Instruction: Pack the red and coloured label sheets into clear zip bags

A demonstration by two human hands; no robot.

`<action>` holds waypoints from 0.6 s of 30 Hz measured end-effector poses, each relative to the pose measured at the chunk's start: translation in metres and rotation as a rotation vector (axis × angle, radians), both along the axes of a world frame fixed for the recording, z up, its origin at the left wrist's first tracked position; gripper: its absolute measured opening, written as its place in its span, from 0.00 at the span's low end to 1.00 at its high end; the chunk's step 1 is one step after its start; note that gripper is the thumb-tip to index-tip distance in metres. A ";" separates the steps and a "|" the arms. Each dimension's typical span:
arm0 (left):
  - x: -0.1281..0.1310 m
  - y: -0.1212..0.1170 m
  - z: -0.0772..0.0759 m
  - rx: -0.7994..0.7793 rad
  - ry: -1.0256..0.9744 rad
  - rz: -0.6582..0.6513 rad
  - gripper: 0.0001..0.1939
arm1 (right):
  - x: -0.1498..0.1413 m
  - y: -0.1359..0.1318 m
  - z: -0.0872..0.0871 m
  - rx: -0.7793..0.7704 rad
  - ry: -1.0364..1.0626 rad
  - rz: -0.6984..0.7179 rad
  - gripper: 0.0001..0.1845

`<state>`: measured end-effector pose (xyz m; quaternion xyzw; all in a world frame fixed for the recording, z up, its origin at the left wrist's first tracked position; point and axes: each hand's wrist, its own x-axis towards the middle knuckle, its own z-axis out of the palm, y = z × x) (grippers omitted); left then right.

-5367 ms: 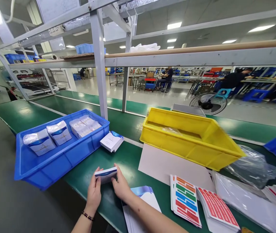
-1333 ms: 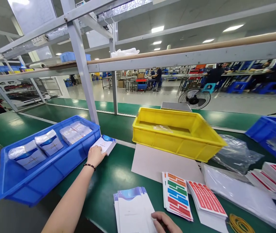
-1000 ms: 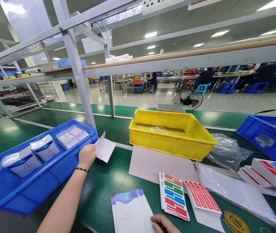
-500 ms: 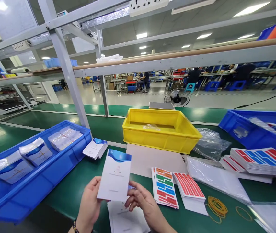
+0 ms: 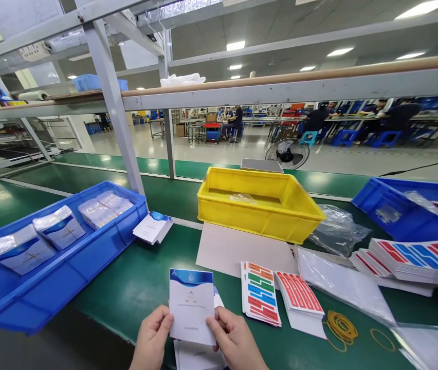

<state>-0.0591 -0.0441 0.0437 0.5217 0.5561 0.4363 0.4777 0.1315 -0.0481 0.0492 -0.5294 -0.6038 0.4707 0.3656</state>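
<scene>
Left hand (image 5: pixel 152 336), back from the card stack (image 5: pixel 152 227), pinches one card (image 5: pixel 192 308) with right hand (image 5: pixel 236 336).
Glossy green worktop (image 5: pixel 126 288); fan (image 5: pixel 287 153), seated people (image 5: pixel 236 121) beyond.

The green bench (image 5: pixel 126 293) bears trays, cards and rubber bands (image 5: pixel 341 328)

And here on the green tabletop (image 5: pixel 126 288), a smooth, glossy surface catches the lights in soft streaks. The booklet (image 5: pixel 192 308) in the hands looks like smooth printed paper, with a faint sheen. The yellow bin (image 5: pixel 257 221) and the blue bin (image 5: pixel 68 272) are smooth, semi-glossy plastic. Over here, the clear bag (image 5: pixel 336 231) is thin, shiny, crinkled plastic! The pale sheet (image 5: pixel 244 249) looks matt, like paper or card, while the rack post (image 5: pixel 113 103) reads as smooth, painted metal.
</scene>
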 end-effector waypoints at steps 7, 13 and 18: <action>0.000 -0.006 -0.015 0.041 0.072 -0.037 0.21 | 0.001 -0.011 -0.006 0.519 -0.470 -0.018 0.19; 0.005 -0.007 -0.022 0.011 0.060 -0.043 0.22 | -0.003 -0.014 -0.001 0.739 -0.587 0.057 0.17; 0.010 -0.007 -0.016 0.007 0.039 -0.042 0.23 | -0.003 -0.014 0.002 0.792 -0.630 0.116 0.15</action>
